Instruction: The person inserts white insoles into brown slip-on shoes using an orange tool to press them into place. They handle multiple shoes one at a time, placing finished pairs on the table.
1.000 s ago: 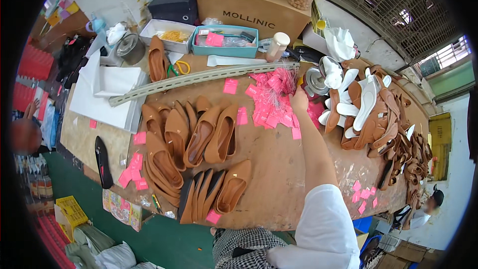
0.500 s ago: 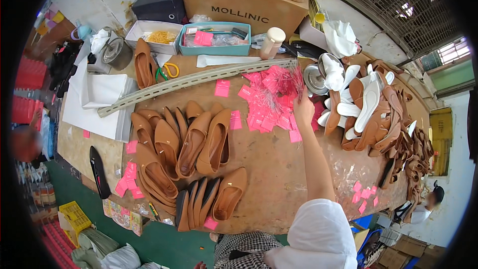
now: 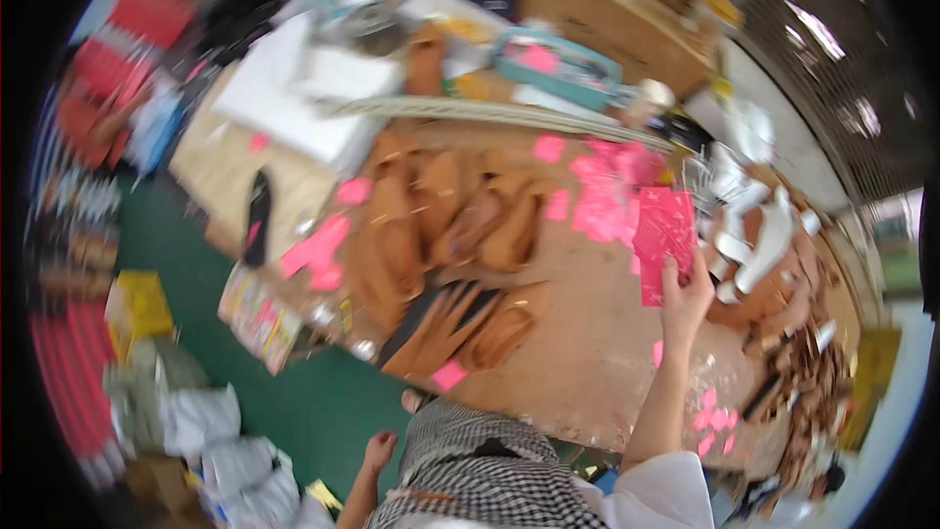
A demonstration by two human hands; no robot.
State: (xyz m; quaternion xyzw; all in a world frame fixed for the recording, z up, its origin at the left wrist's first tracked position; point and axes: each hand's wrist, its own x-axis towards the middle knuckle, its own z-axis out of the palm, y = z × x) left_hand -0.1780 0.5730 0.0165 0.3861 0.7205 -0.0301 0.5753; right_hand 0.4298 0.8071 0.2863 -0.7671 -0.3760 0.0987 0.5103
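My right hand (image 3: 688, 286) is closed on a bunch of pink tags (image 3: 664, 235), held up above the right part of the table. Just beyond them lies a loose heap of similar pink tags (image 3: 607, 191). My left hand (image 3: 380, 451) hangs low beside my checked clothing, its fingers curled and no object visible in it. Brown pointed flat shoes (image 3: 441, 206) stand grouped at the middle left of the table, with more tan and black-edged ones (image 3: 460, 328) lined up nearer me. Motion blur softens the whole picture.
White and brown shoe parts (image 3: 769, 245) pile up on the right. A long slotted metal bar (image 3: 499, 115) crosses behind the shoes. Farther back are a teal box (image 3: 558, 64) and a large carton (image 3: 612, 20). A black shoe (image 3: 258, 220) lies at the left edge.
My right hand has come back from the tag heap toward me with a bunch of pink tags. My left hand has risen further into view. The whole view has turned and shifted.
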